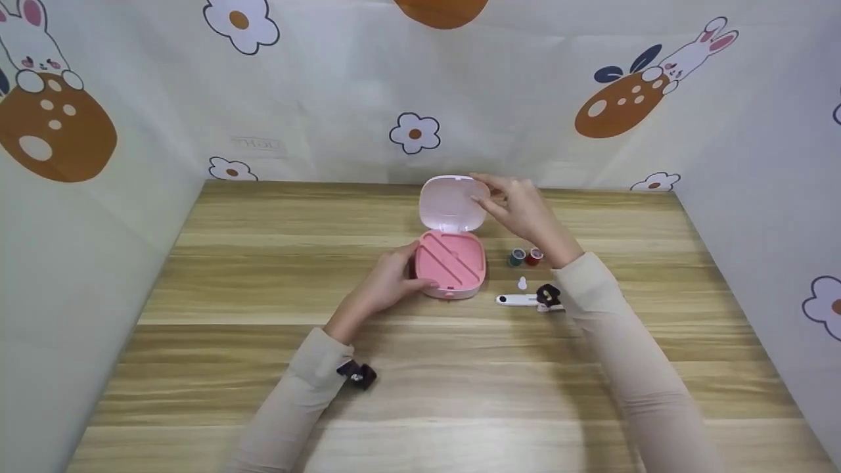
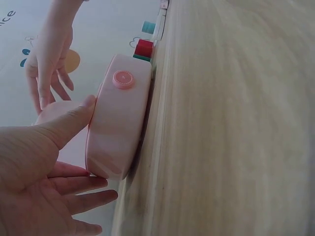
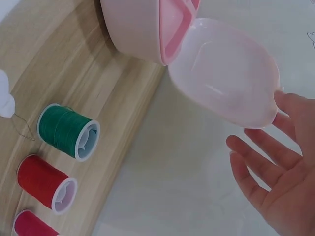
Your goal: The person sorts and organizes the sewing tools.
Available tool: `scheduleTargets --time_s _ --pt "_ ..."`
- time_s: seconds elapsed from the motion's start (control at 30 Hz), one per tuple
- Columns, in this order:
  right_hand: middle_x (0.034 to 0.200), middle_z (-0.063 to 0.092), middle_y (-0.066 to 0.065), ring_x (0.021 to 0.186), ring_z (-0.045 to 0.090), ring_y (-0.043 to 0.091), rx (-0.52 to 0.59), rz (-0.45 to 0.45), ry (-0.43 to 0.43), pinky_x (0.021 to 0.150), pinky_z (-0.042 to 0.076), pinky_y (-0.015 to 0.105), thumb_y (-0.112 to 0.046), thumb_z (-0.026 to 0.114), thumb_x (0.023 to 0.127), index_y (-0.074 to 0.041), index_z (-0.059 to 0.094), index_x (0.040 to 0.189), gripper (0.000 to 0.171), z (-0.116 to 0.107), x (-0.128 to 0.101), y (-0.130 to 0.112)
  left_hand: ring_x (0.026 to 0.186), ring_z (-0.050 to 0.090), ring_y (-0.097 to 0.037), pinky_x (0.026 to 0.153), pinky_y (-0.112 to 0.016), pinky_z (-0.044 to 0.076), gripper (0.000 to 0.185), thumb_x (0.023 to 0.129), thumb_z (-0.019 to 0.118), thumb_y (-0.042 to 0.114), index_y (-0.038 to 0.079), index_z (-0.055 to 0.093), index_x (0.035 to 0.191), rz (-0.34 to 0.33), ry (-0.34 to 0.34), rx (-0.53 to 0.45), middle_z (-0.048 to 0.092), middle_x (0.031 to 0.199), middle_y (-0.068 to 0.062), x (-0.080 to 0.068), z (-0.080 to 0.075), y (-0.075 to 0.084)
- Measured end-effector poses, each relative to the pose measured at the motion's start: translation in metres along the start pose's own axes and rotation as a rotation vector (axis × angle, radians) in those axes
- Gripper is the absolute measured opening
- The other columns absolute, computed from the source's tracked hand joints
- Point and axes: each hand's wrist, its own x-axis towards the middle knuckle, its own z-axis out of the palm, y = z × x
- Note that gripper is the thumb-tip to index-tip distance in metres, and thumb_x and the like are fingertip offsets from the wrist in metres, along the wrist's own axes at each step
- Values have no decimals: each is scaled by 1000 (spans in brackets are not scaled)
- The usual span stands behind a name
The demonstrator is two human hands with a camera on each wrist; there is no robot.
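Wood-grain table (image 1: 263,368), cartoon backdrop. Pink box (image 1: 451,268) at centre, lid (image 1: 452,203) raised. Left hand (image 1: 387,284) braces the base, fingers relaxed; right hand (image 1: 519,207) touches the lid, fingers straight. Risk: pushing the lid back could tip the box.

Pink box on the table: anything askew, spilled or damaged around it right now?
Nothing stands out. The pink box sits flat, its lid hinged up with the right hand at its edge; the left hand steadies the base. Thread spools lie beside it on the table.
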Motion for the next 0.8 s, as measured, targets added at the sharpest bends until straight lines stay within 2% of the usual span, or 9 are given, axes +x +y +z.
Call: scheduleTargets --time_s 0.23,0.4,0.5,0.63,0.73,0.8 --pt "148 60 23 129 63 41 -11 41 -116 116 47 54 -29 76 99 0 50 155 69 3 6 9 144 52 -38 124 -45 40 82 93 82 19 -11 40 156 3 -2 -1 54 152 -29 0 0 1" --pt "157 52 24 140 53 43 -14 101 -167 122 39 57 -37 77 97 -4 41 161 81 5 8 12 142 54 -37 122 -45 41 81 93 83 20 -10 41 156 8 1 9 56 150 -28 0 0 1" --pt "160 48 24 145 46 44 -28 104 -167 124 35 58 -38 77 97 -4 39 162 83 4 6 11 142 54 -37 122 -46 42 81 93 82 21 -10 41 156 9 -1 15 57 150 -28 0 0 1" --pt "167 38 21 152 37 48 -35 110 -148 126 30 62 -40 75 98 -6 26 167 92 5 -3 6 142 53 -38 122 -46 41 83 94 82 23 -12 39 156 12 -4 32 56 150 -29 -1 -1 0" --pt "170 31 22 153 33 48 -25 119 -128 125 30 63 -39 76 98 -6 15 169 99 9 -15 0 142 54 -38 122 -46 41 84 94 82 23 -10 38 157 20 -9 33 56 150 -28 -1 -1 -1" --pt "170 30 24 154 34 46 -20 122 -109 125 32 62 -37 78 96 -5 14 169 102 12 -25 -3 142 54 -38 122 -46 41 85 93 83 23 -8 38 158 25 -16 23 56 151 -27 -1 -2 -1"
